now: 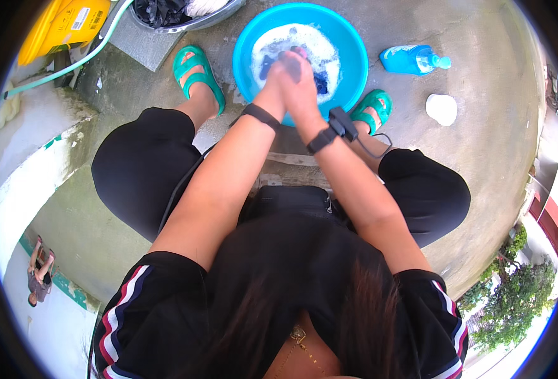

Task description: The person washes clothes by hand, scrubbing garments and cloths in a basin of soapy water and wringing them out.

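Blur obscures anything the left grip [279, 81] and right grip [302, 93] are holding.

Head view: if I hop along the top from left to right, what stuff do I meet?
Yellow container → left sandal → blue basin → bottle → white container.

- Grey, stained concrete floor [493, 145] beneath and all around the hands [299, 88]
- Flat grey slab [139, 43] on the floor, left of the hands
- Low whitish wall [23, 183], farther left and behind them
- Green-leaved tree [519, 300], far behind to their right
- Reddish structure [553, 227] beyond the floor's right edge
- Bright daylight, outdoors
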A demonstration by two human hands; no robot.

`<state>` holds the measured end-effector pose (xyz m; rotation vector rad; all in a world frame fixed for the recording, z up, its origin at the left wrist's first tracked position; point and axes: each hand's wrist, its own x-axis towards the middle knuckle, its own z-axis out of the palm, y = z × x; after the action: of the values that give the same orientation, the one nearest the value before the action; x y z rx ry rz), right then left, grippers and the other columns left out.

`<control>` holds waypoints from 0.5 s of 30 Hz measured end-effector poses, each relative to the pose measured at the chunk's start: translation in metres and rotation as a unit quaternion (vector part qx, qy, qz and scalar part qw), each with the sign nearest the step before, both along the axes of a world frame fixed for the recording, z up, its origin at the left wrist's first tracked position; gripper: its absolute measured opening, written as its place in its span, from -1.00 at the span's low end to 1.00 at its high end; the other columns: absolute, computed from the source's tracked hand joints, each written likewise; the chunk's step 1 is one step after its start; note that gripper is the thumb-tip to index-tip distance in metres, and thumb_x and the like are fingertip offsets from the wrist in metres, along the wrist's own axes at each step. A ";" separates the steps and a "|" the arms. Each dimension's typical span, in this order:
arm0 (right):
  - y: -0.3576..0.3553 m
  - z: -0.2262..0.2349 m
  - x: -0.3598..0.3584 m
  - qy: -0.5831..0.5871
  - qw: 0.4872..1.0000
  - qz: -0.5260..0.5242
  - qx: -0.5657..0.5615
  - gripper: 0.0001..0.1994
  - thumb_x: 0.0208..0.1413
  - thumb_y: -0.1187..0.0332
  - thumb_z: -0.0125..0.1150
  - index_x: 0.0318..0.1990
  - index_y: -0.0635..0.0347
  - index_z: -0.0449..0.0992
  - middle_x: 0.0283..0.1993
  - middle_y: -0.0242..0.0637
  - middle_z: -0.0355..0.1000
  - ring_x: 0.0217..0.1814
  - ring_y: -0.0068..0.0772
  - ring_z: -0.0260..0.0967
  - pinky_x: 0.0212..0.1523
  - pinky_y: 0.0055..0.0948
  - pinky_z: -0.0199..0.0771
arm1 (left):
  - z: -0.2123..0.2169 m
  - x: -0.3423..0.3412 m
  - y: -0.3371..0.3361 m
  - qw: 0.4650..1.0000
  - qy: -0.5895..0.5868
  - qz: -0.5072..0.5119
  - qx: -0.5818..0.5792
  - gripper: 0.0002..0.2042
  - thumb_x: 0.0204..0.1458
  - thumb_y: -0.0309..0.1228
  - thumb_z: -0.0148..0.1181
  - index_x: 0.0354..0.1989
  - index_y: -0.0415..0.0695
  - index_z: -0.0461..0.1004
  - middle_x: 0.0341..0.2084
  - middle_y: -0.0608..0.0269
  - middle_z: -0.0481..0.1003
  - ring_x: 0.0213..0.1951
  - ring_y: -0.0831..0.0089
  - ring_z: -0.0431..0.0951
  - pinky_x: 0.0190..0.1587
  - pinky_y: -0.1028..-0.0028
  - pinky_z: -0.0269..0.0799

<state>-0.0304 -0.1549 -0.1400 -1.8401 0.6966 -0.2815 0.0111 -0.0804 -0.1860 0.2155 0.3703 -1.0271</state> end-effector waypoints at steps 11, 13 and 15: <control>0.006 0.003 -0.003 -0.030 0.982 -0.055 0.177 -0.74 -0.01 0.32 0.22 -0.16 0.22 0.52 -0.27 -0.16 0.50 -0.19 -0.33 0.43 -0.12 -0.43 0.38 | -0.001 -0.001 -0.010 0.855 -0.304 -0.181 0.379 -0.73 0.08 -0.25 0.03 -0.13 -0.14 0.42 -0.25 0.16 0.50 -0.21 0.26 0.52 -0.19 0.32 0.44; 0.000 0.009 -0.002 -0.003 0.977 -0.066 0.201 -0.70 0.03 0.26 0.23 -0.16 0.29 0.51 -0.27 -0.15 0.50 -0.17 -0.30 0.44 -0.13 -0.41 0.39 | 0.009 -0.011 -0.024 0.935 0.008 -0.014 0.355 -0.68 0.12 -0.15 0.03 -0.22 -0.19 0.45 -0.32 0.16 0.51 -0.20 0.25 0.51 -0.19 0.32 0.46; -0.007 0.003 -0.005 0.003 0.975 -0.118 0.190 -0.69 0.06 0.26 0.21 -0.16 0.34 0.50 -0.27 -0.15 0.50 -0.18 -0.30 0.44 -0.14 -0.40 0.40 | 0.033 -0.014 -0.028 0.910 -0.045 -0.096 0.400 -0.70 0.15 -0.23 -0.09 -0.24 -0.19 0.48 -0.31 0.13 0.53 -0.24 0.25 0.53 -0.20 0.30 0.45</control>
<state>-0.0354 -0.1621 -0.1367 -1.3960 0.9070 -0.2751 -0.0029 -0.1089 -0.1529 1.0538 0.6860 -1.0063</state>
